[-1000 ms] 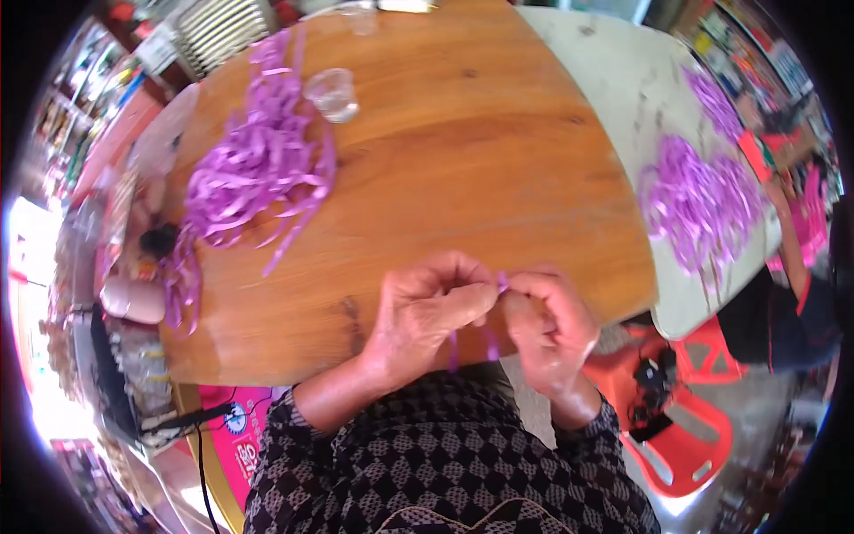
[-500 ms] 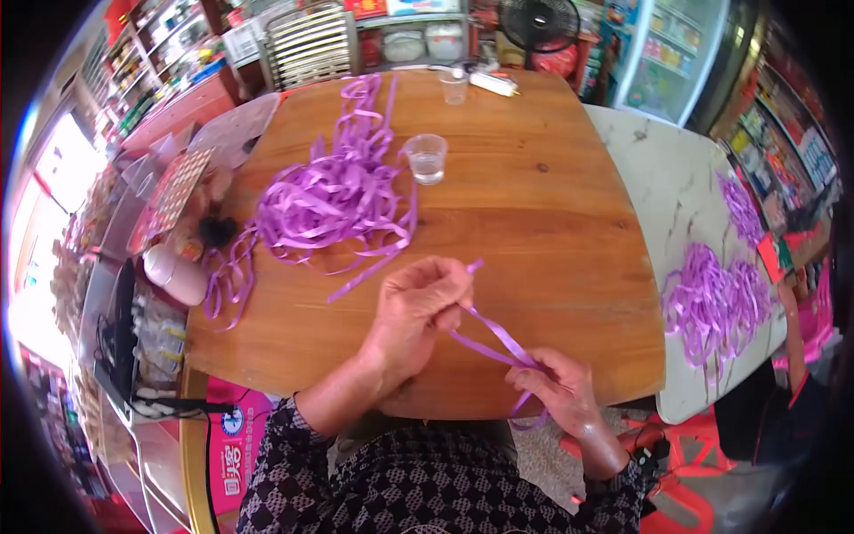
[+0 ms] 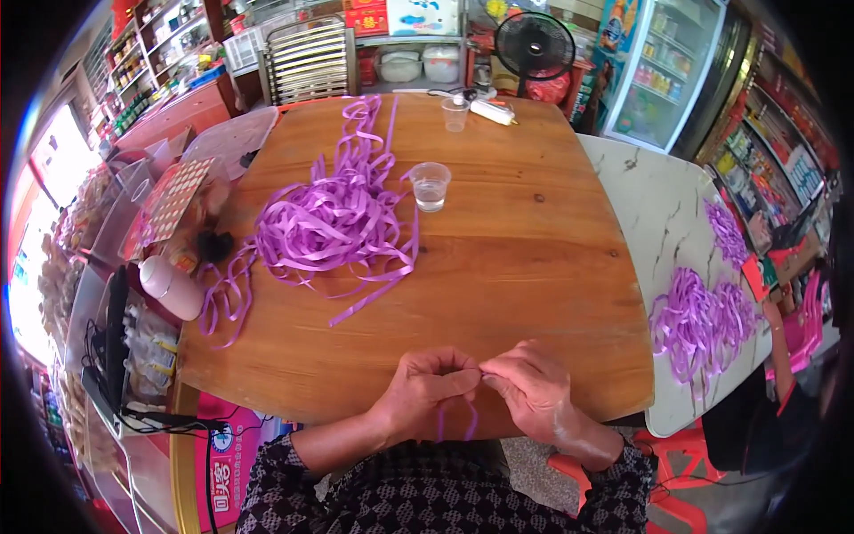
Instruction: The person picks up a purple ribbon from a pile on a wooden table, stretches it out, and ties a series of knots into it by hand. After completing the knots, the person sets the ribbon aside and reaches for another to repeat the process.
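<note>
My left hand [image 3: 427, 392] and my right hand [image 3: 532, 392] meet fingertip to fingertip over the near edge of the wooden table. Both are closed in a pinch on a purple ribbon [image 3: 472, 420], mostly hidden by the fingers. Two strands of it hang below my left hand in a loop. Farther off to the left lies a big tangled heap of purple ribbon [image 3: 325, 222], with one tail trailing to the far edge and loose loops on its left side. A clear plastic cup [image 3: 430, 189] with water in it stands right beside the heap.
On the marble-patterned side table [image 3: 614, 173] at right lie bunches of purple ribbon [image 3: 698, 320]. Another person's arm [image 3: 780, 343] shows there. A second plastic cup [image 3: 455, 116] and a white device [image 3: 492, 111] are at the far edge. A pink bottle [image 3: 171, 287] stands left.
My hands have come together and moved nearer to me; the ribbon stretched between them before is now mostly inside the fingers. The view has tilted slightly upward.
</note>
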`<state>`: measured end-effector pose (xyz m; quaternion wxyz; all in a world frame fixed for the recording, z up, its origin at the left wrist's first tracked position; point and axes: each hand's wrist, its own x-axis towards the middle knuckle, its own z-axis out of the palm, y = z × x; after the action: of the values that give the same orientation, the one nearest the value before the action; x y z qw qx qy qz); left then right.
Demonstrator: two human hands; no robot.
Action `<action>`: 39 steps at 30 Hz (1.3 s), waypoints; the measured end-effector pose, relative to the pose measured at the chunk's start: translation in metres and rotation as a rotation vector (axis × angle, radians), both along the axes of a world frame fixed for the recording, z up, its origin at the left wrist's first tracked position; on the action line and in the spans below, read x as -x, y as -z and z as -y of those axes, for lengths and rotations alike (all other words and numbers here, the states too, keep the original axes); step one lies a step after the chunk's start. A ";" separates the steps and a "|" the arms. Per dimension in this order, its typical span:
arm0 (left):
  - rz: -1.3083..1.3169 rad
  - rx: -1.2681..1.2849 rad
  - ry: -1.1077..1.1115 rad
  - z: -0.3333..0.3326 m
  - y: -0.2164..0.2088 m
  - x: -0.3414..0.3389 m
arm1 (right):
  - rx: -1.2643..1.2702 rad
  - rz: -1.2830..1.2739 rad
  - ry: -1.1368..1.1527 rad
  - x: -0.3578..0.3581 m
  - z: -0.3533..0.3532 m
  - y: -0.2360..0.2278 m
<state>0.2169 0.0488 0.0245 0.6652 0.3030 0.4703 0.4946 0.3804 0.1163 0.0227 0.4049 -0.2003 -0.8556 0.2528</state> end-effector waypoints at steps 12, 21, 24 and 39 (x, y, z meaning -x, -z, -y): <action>0.029 -0.004 -0.092 -0.015 -0.004 0.010 | 0.372 -0.044 -0.017 0.011 -0.014 0.007; 0.021 -0.030 -0.103 -0.008 0.003 0.005 | 0.513 -0.066 0.043 0.008 -0.001 0.007; 0.037 -0.005 -0.115 -0.009 0.004 0.003 | 0.537 -0.146 0.067 0.006 -0.002 0.011; 0.129 0.031 -0.080 -0.016 0.009 0.003 | 0.876 -0.213 -0.025 0.001 0.000 0.014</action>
<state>0.2137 0.0645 0.0156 0.6785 0.2410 0.4456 0.5320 0.3796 0.1162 0.0083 0.3645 -0.3154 -0.6238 0.6152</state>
